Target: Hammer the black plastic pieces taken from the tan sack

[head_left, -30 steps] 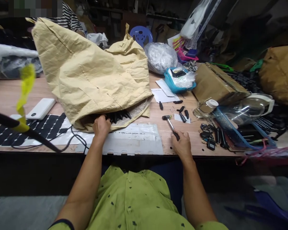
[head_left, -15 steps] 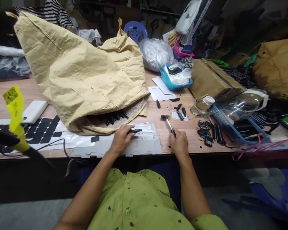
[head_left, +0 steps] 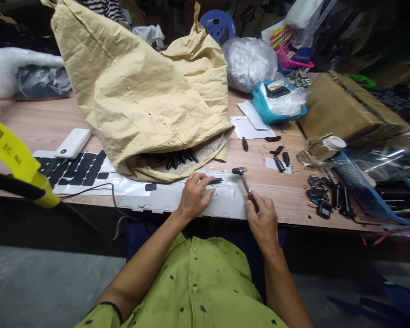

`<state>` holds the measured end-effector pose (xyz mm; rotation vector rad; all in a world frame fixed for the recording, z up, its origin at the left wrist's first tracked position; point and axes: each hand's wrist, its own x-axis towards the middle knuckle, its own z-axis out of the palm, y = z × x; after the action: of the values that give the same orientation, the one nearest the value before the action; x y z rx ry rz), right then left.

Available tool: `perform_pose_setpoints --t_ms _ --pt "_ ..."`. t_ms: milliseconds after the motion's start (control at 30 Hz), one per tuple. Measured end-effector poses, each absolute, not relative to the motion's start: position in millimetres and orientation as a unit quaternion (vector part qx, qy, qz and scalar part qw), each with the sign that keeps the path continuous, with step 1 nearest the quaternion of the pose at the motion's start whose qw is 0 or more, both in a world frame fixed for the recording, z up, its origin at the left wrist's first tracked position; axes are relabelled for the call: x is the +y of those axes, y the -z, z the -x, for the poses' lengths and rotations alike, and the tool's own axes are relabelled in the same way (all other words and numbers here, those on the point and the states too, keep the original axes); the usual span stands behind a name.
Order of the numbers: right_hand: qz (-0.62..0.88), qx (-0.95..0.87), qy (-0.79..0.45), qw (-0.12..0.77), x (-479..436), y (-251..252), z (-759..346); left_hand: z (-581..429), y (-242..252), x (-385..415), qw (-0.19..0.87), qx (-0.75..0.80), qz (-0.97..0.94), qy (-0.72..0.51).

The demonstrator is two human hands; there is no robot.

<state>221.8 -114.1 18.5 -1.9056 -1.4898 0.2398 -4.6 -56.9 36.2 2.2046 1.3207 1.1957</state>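
Note:
My left hand (head_left: 194,197) pinches a small black stick-shaped part (head_left: 214,181) flat against a grey plate (head_left: 225,205) at the table's front edge. My right hand (head_left: 262,222) grips the black handle of a small hammer (head_left: 244,182), whose head hovers just right of that part. Behind my left hand a big tan paper sack (head_left: 150,91) lies on its side, and more of the black parts (head_left: 179,158) show in its open mouth.
A white power bank (head_left: 72,143) and a black-celled panel (head_left: 78,167) lie at left. Loose black parts (head_left: 279,159), papers, a blue tray (head_left: 276,109), a cardboard box (head_left: 348,109) and keys (head_left: 319,200) crowd the right. A yellow tag (head_left: 13,157) on a dark cable hangs near left. Someone in stripes sits behind the sack.
My left hand came out of the sack's mouth with one black part and set it on the grey plate. The hammer in my right hand stayed close by; the view shifted left.

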Motion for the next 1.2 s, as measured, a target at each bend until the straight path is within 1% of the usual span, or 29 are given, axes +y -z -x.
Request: perform_pose_setpoints --t_ms 100,167,267,333,400,467,500,567,633,733,800,867,933,967,1000,1100,1200 --pt "0.763 -0.575 -0.031 0.292 -107.9 -13.9 -234.5 18.6 -51.8 -110.4 0.14 0.362 -0.774 -0.5" --pt "0.774 -0.575 -0.012 0.264 -106.5 -14.5 -241.0 37.0 -57.5 -149.9 0.14 0.351 -0.766 -0.52" --pt "0.771 -0.58 0.016 0.262 -105.7 -24.6 -239.6 69.2 -55.6 -195.0 0.176 0.454 -0.665 -0.566" --pt "0.742 -0.599 0.009 0.301 -104.2 -36.7 -225.7 87.0 -49.9 -207.0 0.202 0.562 -0.509 -0.619" --pt "0.681 -0.636 -0.061 0.358 -101.4 -50.6 -199.3 99.0 -44.3 -204.6 0.239 0.643 -0.337 -0.644" --pt "0.595 -0.676 -0.203 0.386 -97.9 -62.3 -162.8 105.8 -41.2 -193.7 0.289 0.685 -0.233 -0.627" --pt "0.543 -0.695 -0.275 0.382 -95.9 -66.3 -142.8 107.6 -40.9 -187.5 0.306 0.698 -0.218 -0.61" --pt "0.435 -0.734 -0.385 0.352 -90.8 -69.7 -104.0 109.6 -43.0 -177.2 0.311 0.71 -0.242 -0.583" --pt "0.351 -0.761 -0.446 0.314 -84.4 -67.5 -71.9 110.7 -47.4 -171.8 0.307 0.699 -0.273 -0.586" --pt "0.295 -0.765 -0.518 0.243 -73.3 -59.4 -40.8 112.9 -54.7 -170.6 0.351 0.636 -0.259 -0.636" --pt "0.27 -0.736 -0.6 0.163 -66.1 -54.1 -28.8 115.9 -58.5 -170.9 0.399 0.587 -0.238 -0.663" --pt "0.225 -0.685 -0.691 0.055 -60.2 -50.6 -20.3 120.8 -61.0 -169.9 0.437 0.556 -0.219 -0.672" --pt "0.169 -0.629 -0.757 -0.043 -56.6 -49.6 -13.5 127.2 -62.9 -167.1 0.456 0.545 -0.195 -0.676" --pt "0.144 -0.605 -0.78 -0.072 -56.0 -50.0 -10.6 130.7 -63.8 -165.1 0.46 0.544 -0.183 -0.678" --pt "0.124 -0.581 -0.799 -0.088 -56.3 -50.8 -8.2 134.0 -64.9 -163.0 0.463 0.543 -0.171 -0.679" --pt "0.082 -0.5 -0.857 -0.097 -62.5 -54.2 -5.0 141.6 -70.1 -156.7 0.484 0.535 -0.147 -0.677" --pt "0.045 -0.459 -0.876 -0.145 -74.0 -56.3 -8.0 143.8 -77.5 -152.6 0.509 0.513 -0.139 -0.677"
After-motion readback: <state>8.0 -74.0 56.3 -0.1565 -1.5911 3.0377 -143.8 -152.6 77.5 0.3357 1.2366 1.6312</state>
